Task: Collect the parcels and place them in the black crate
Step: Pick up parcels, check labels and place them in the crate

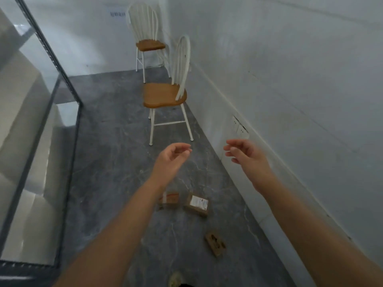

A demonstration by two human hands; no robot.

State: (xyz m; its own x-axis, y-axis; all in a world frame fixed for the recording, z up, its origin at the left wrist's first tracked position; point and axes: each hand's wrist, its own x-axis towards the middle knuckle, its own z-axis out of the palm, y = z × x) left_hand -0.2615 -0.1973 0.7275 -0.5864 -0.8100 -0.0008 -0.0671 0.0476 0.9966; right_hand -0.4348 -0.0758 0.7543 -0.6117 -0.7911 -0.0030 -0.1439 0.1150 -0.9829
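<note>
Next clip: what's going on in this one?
A person reaches both arms forward in a narrow room. The left hand and right hand hold nothing, fingers loosely curled. Three cardboard parcels lie on the grey floor: the half-hidden parcel behind the left forearm, the labelled parcel beside it, and the near parcel. None is picked up yet, and no black crate is in view.

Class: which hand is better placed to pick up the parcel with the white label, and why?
Probably the left hand: the labelled parcel lies just beside its forearm, while the right hand reaches out nearer the wall. Both are empty.
</note>
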